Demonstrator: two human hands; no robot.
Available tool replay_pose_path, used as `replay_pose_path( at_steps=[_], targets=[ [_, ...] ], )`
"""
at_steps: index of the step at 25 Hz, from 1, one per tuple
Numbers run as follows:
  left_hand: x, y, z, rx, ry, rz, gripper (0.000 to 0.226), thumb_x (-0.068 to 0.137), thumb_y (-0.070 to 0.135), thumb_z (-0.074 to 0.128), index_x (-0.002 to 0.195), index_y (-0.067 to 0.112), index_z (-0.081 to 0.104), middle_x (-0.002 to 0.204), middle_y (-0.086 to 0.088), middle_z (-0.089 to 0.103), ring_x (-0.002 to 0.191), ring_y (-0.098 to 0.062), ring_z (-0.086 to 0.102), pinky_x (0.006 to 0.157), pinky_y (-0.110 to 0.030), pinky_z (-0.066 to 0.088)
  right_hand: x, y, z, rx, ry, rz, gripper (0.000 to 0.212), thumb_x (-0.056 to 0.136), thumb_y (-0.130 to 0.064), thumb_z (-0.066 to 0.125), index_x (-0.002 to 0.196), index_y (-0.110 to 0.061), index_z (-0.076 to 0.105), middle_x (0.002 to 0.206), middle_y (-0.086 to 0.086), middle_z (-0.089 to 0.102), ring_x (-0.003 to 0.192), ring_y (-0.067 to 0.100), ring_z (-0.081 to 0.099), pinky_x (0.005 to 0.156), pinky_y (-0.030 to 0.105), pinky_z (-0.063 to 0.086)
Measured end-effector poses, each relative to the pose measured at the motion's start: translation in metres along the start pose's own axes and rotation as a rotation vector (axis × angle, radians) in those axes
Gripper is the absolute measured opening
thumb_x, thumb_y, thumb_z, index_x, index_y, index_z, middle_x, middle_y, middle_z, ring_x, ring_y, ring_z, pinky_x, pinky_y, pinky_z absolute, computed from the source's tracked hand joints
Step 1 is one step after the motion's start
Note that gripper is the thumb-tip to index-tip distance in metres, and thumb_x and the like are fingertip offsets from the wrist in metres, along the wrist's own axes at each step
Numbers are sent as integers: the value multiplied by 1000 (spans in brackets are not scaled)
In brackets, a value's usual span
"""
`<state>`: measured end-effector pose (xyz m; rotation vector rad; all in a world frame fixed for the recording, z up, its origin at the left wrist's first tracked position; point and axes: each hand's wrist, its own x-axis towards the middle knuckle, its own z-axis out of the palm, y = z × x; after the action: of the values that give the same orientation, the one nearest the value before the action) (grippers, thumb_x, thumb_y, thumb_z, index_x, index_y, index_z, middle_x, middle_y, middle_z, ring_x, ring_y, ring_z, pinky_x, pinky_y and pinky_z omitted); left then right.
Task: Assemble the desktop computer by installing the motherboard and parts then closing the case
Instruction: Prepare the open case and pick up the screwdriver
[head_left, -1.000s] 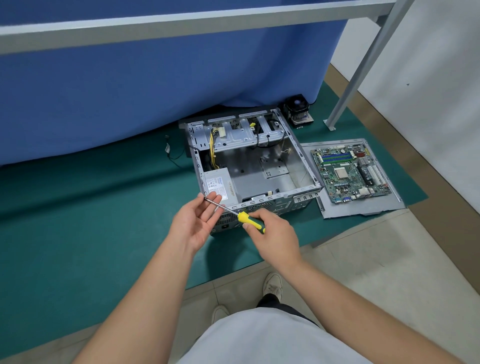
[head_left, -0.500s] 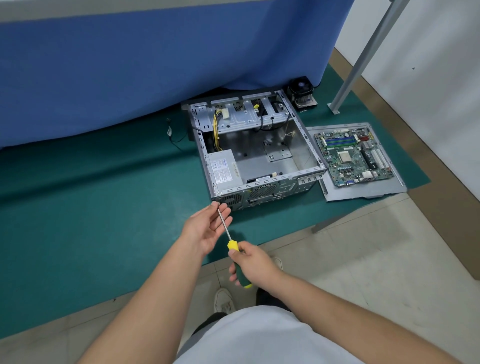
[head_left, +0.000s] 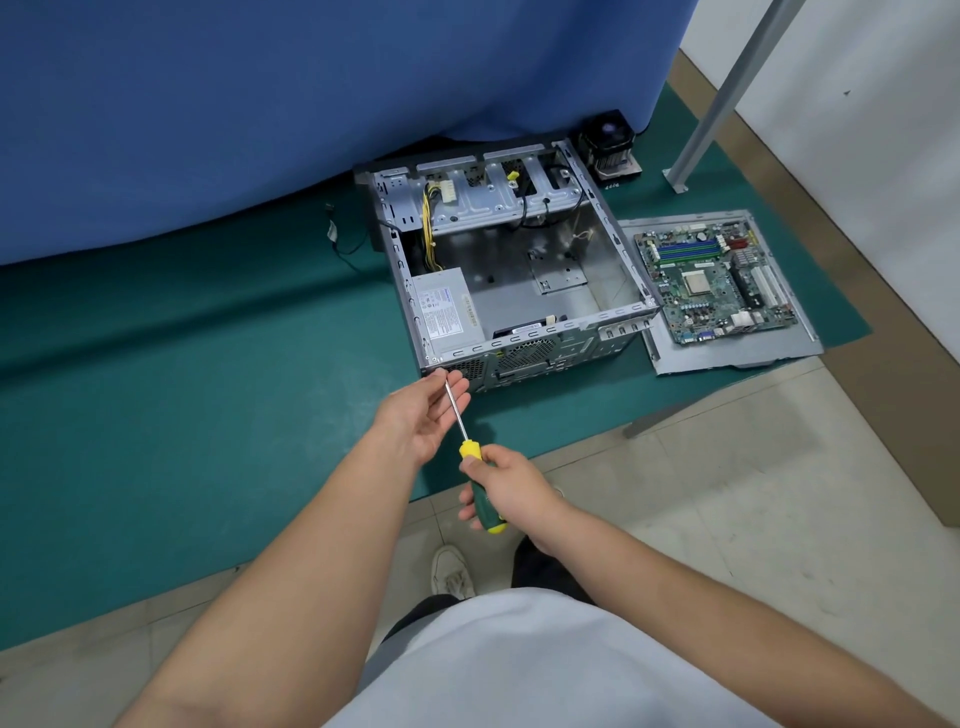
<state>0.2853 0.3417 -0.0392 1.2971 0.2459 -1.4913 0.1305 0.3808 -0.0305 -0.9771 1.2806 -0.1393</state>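
Since a second ago, when both hands worked at the case's near corner, I have drawn back and risen: the case (head_left: 511, 270) now lies well ahead on the green mat (head_left: 182, 405), my hands clear of it. My right hand (head_left: 506, 488) grips the screwdriver (head_left: 470, 454) by its handle; my left hand (head_left: 426, 415) lies relaxed, palm up, with the shaft across its fingers, and I cannot tell whether a screw sits at the tip. The motherboard (head_left: 714, 283) rests on the side panel (head_left: 748, 353) just right of the case, not yet installed. I judge the corner work finished or paused, so fetching the board comes next.
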Motion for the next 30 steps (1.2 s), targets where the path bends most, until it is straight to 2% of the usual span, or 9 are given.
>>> replay_pose_path(
  at_steps=[6, 10, 16, 20, 25, 30],
  targets=[
    [3, -1, -2, 37, 33, 33, 20, 97, 7, 68, 113, -4, 66, 97, -16, 78, 87, -25, 78, 68, -32, 64, 2, 3, 0, 41, -2, -3, 14, 106, -28, 53, 107, -17, 62, 78, 5, 68, 66, 19, 70, 67, 39, 60],
    [2, -1, -8, 83, 15, 31, 17, 97, 9, 69, 111, 0, 67, 97, -15, 79, 87, -24, 78, 70, -32, 64, 2, 5, 6, 60, 14, -13, 12, 105, -28, 55, 105, -19, 62, 77, 4, 70, 67, 19, 69, 70, 41, 61],
    [0, 0, -5, 120, 48, 65, 12, 98, 7, 67, 109, 3, 68, 90, -12, 79, 79, -20, 78, 66, -31, 63, -2, 7, 13, 46, 81, -73, 17, 104, -29, 54, 104, -14, 62, 75, 3, 68, 65, 16, 65, 63, 36, 56],
    [-2, 0, -2, 117, 51, 67, 14, 98, 7, 67, 111, 2, 67, 89, -13, 79, 78, -20, 78, 69, -32, 64, -4, 8, 15, 41, 126, -85, 20, 105, -29, 53, 105, -11, 62, 76, 3, 65, 60, 13, 61, 56, 30, 53],
    [-8, 1, -1, 151, 1, 33, 15, 101, 6, 61, 115, 3, 65, 93, -14, 79, 82, -22, 78, 72, -34, 65, -3, 2, 15, 387, 47, 70, 20, 104, -24, 55, 103, -9, 67, 66, 3, 61, 54, 14, 54, 49, 26, 43],
    [-24, -5, -9, 222, -160, -20, 28, 100, -11, 49, 122, 0, 61, 106, -19, 77, 93, -27, 77, 77, -33, 64, -5, -6, 12, 663, -106, 227, 22, 100, -29, 49, 97, -11, 61, 64, 4, 57, 50, 12, 47, 40, 20, 36]
  ],
)
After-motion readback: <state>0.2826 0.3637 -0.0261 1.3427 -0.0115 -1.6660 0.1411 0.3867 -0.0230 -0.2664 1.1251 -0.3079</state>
